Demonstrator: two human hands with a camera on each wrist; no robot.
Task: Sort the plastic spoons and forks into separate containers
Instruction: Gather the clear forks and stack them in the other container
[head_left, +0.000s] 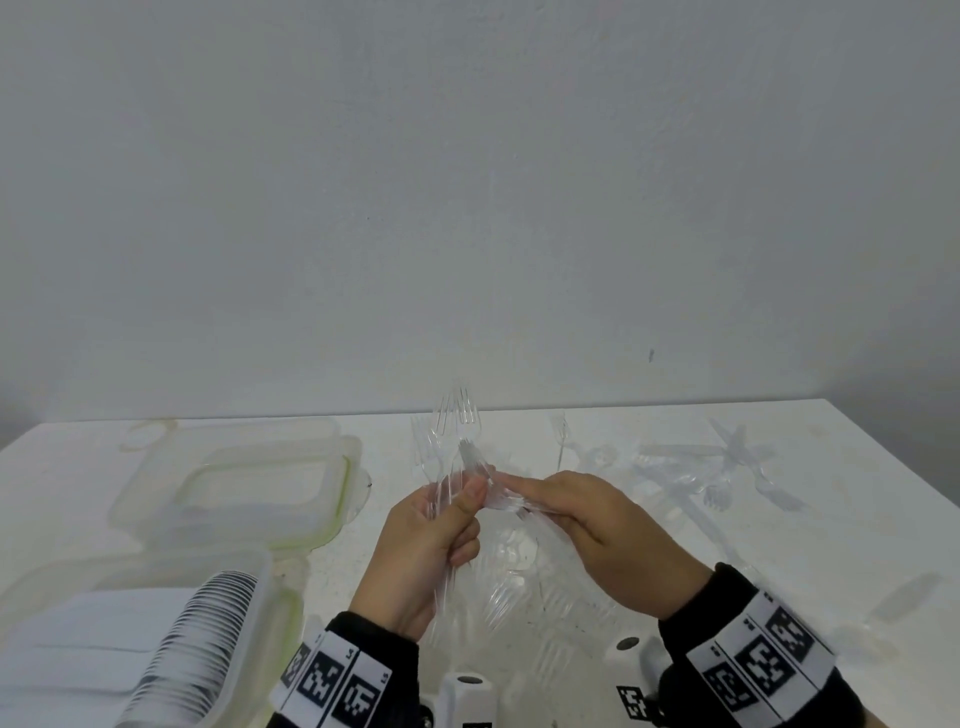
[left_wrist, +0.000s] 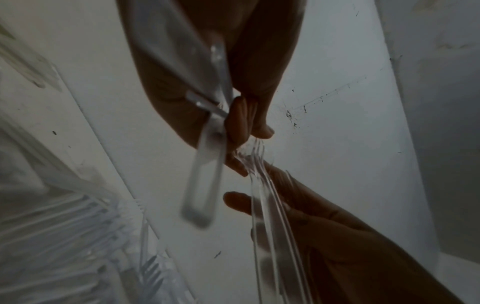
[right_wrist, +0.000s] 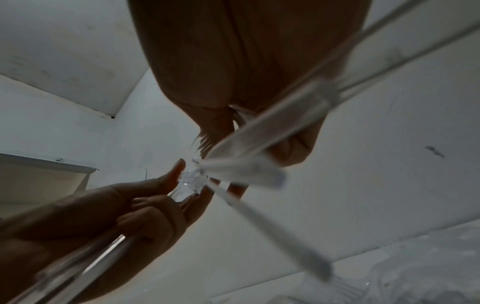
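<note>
My left hand (head_left: 457, 506) grips a bundle of clear plastic forks (head_left: 454, 421) upright, tines up, above the white table. My right hand (head_left: 524, 493) holds a few more clear forks (head_left: 506, 501) lying across, their tines toward the left thumb, and the two hands meet there. In the left wrist view the right hand (left_wrist: 337, 236) comes from the lower right with its forks (left_wrist: 262, 195). The right wrist view has the left hand (right_wrist: 116, 216) at the lower left around its bundle (right_wrist: 78, 263). A clear container (head_left: 270, 566) at the lower left holds a stacked row of white cutlery.
A second clear container with a green seal (head_left: 340, 467) sits behind the first, at the left. Loose clear cutlery (head_left: 701, 467) lies scattered on the table's right part, and more of it (head_left: 519, 597) is heaped under my hands. The table edge (head_left: 909, 467) runs along the right.
</note>
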